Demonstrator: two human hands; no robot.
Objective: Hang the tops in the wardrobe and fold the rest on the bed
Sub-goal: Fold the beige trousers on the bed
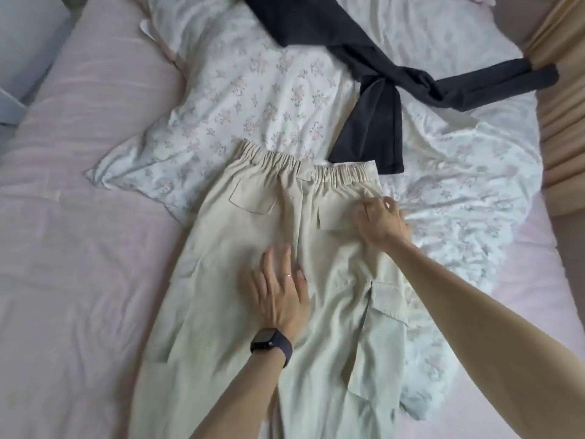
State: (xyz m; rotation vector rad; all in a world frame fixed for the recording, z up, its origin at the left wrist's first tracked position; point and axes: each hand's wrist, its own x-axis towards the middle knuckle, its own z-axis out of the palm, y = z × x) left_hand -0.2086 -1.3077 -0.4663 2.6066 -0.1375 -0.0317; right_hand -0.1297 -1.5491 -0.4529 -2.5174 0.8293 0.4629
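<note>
**Position of the workpiece.** The trousers [332,270] lie flat on the bed [79,217], in the centre of the frame. Their long axis runs top to bottom. The waistband [316,164] is at the upper end and the legs run out past the lower edge. The upper part rests on a floral cloth [253,90]. A dark top [370,122] lies across the upper right, with its hem touching the right end of the waistband.

**Left hand.** The left hand [280,296], with a watch [269,342] at the wrist, lies palm down just left of the centre seam [299,223]. Its fingers [278,258] are straight and spread, pointing toward the waistband. It presses the cloth and grips nothing.

**Right hand.** The right hand [381,223] sits on the right edge of the trousers, below the waistband and above the cargo pocket [384,299]. Its fingers are bent. Whether they pinch the edge or only press on it cannot be told.

**Governing relation.** The likely fold is lengthwise, one leg over the other, about the centre seam.
- The left hand already lies along that seam and can serve as the anchor.
- The right hand is on the outer edge and is the nearer hand for carrying that edge leftward across the seam.

**Caution.** The hem of the dark top at the waistband may drag with the fold.
</note>
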